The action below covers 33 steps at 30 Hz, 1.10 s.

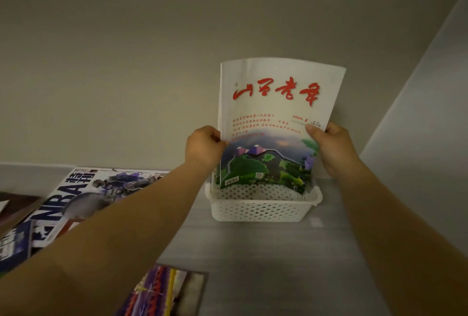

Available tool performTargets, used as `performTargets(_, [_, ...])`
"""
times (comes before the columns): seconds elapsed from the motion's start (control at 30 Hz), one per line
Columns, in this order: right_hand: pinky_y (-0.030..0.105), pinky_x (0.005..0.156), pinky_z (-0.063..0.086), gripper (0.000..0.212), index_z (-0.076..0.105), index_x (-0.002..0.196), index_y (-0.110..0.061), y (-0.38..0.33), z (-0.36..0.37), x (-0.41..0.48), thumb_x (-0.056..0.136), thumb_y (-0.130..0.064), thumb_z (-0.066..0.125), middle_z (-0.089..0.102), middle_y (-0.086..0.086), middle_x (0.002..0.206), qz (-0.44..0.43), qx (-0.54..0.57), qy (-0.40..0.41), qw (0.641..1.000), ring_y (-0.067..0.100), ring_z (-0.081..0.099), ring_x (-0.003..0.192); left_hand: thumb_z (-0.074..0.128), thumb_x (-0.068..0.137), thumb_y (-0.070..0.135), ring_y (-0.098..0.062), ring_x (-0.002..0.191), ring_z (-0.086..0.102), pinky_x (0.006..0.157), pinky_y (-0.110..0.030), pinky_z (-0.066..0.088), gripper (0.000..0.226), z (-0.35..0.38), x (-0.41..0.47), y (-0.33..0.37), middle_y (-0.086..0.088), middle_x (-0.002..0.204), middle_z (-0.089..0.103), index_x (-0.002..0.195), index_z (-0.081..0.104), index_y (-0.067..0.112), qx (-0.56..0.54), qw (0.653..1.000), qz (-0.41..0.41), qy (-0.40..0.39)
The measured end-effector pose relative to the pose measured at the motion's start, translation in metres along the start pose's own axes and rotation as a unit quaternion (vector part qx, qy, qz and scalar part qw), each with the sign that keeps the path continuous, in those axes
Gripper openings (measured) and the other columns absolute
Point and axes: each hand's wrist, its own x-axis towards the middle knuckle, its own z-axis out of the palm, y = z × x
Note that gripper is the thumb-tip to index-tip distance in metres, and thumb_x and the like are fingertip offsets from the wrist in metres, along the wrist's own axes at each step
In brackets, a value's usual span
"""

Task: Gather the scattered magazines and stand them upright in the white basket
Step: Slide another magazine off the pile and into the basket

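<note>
magazine (273,123) – light, floppy, top curling | gripped at both side edges by left hand (203,147) and right hand (331,150) | lower edge inside white basket (263,210) – best supported low

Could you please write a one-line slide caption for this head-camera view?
Left hand and right hand lower a white magazine upright into the white basket; other magazines lie flat.

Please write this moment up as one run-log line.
step: standing magazine in basket | left hand: holding magazine | right hand: holding magazine | left lying: NBA magazine
</note>
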Motion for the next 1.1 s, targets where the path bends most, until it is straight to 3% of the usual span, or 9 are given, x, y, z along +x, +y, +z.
performTargets(0.27, [0.024, 0.063, 0.05, 0.025, 0.058, 0.113, -0.006, 0.038, 0.013, 0.027, 0.089, -0.012, 0.052, 0.063, 0.007, 0.099, 0.039, -0.004, 0.023, 0.999, 0.017, 0.062, 0.077, 0.059, 0.083, 0.012, -0.031, 0.099, 0.061, 0.073, -0.029, 0.045, 0.017, 0.028, 0.015, -0.028, -0.015, 0.111, 0.065, 0.098, 0.059, 0.004, 0.004, 0.998, -0.05, -0.022])
performTargets(0.43, [0.025, 0.066, 0.048, 0.027, 0.057, 0.115, -0.006, 0.05, 0.011, 0.042, 0.088, -0.011, 0.053, 0.061, 0.008, 0.102, 0.037, -0.041, 0.068, 0.996, 0.02, 0.06, 0.082, 0.056, 0.085, 0.008, -0.03, 0.104, 0.058, 0.089, -0.033, 0.047, 0.017, 0.032, 0.032, -0.031, -0.015, 0.114, 0.063, 0.101, 0.06, 0.003, 0.002, 0.998, -0.058, -0.032])
performTargets(0.63, [0.027, 0.08, 0.044, 0.029, 0.053, 0.114, -0.001, 0.059, 0.008, 0.051, 0.085, -0.001, 0.053, 0.06, 0.018, 0.12, 0.006, -0.142, 0.114, 0.983, 0.029, 0.058, 0.107, 0.057, 0.085, 0.009, -0.03, 0.107, 0.057, 0.095, -0.035, 0.045, 0.022, 0.033, 0.044, -0.033, -0.015, 0.117, 0.063, 0.106, 0.061, 0.003, 0.002, 0.998, -0.065, -0.021])
performTargets(0.7, [0.023, 0.076, 0.047, 0.031, 0.052, 0.115, -0.002, 0.063, 0.009, 0.052, 0.085, 0.0, 0.053, 0.061, 0.017, 0.121, 0.003, -0.154, 0.121, 0.981, 0.023, 0.06, 0.099, 0.058, 0.085, 0.01, -0.03, 0.107, 0.057, 0.094, -0.035, 0.045, 0.023, 0.035, 0.047, -0.034, -0.014, 0.117, 0.063, 0.107, 0.061, 0.004, 0.006, 0.998, -0.063, -0.018])
performTargets(0.8, [0.001, 0.047, 0.04, 0.03, 0.053, 0.114, -0.003, 0.066, 0.012, 0.053, 0.085, 0.001, 0.052, 0.062, 0.015, 0.119, -0.003, -0.17, 0.12, 0.978, 0.012, 0.056, 0.071, 0.058, 0.085, 0.012, -0.029, 0.106, 0.058, 0.09, -0.031, 0.045, 0.024, 0.036, 0.05, -0.038, -0.013, 0.117, 0.063, 0.108, 0.06, 0.006, 0.014, 0.998, -0.058, 0.002])
performTargets(0.93, [0.002, 0.04, 0.036, 0.027, 0.054, 0.114, 0.0, 0.067, 0.015, 0.054, 0.088, -0.004, 0.049, 0.063, 0.019, 0.114, -0.02, -0.243, 0.127, 0.962, 0.013, 0.054, 0.062, 0.057, 0.086, 0.015, -0.032, 0.109, 0.056, 0.09, -0.035, 0.045, 0.035, 0.036, 0.053, -0.039, -0.014, 0.124, 0.058, 0.12, 0.051, 0.008, 0.033, 0.998, -0.043, 0.018])
performTargets(0.97, [0.004, 0.046, 0.039, 0.027, 0.054, 0.114, 0.001, 0.069, 0.016, 0.053, 0.089, -0.006, 0.049, 0.062, 0.021, 0.114, -0.022, -0.271, 0.122, 0.955, 0.02, 0.058, 0.069, 0.053, 0.088, 0.015, -0.033, 0.108, 0.056, 0.091, -0.036, 0.045, 0.033, 0.037, 0.053, -0.039, -0.016, 0.123, 0.059, 0.12, 0.052, 0.007, 0.051, 0.998, -0.035, 0.005])
performTargets(1.03, [0.026, 0.073, 0.048, 0.029, 0.05, 0.118, 0.001, 0.074, 0.021, 0.05, 0.091, -0.01, 0.046, 0.058, 0.023, 0.12, -0.002, -0.31, 0.108, 0.945, 0.035, 0.058, 0.098, 0.045, 0.092, 0.015, -0.034, 0.107, 0.057, 0.091, -0.036, 0.045, 0.03, 0.04, 0.052, -0.039, -0.018, 0.123, 0.059, 0.119, 0.053, 0.005, 0.092, 0.995, -0.017, -0.028])
performTargets(1.1, [0.037, 0.088, 0.044, 0.032, 0.046, 0.122, 0.0, 0.077, 0.027, 0.048, 0.092, -0.01, 0.043, 0.055, 0.022, 0.125, 0.019, -0.326, 0.108, 0.939, 0.036, 0.052, 0.112, 0.04, 0.094, 0.016, -0.035, 0.109, 0.056, 0.092, -0.037, 0.045, 0.03, 0.043, 0.052, -0.038, -0.019, 0.124, 0.058, 0.119, 0.052, 0.004, 0.125, 0.991, -0.008, -0.045])
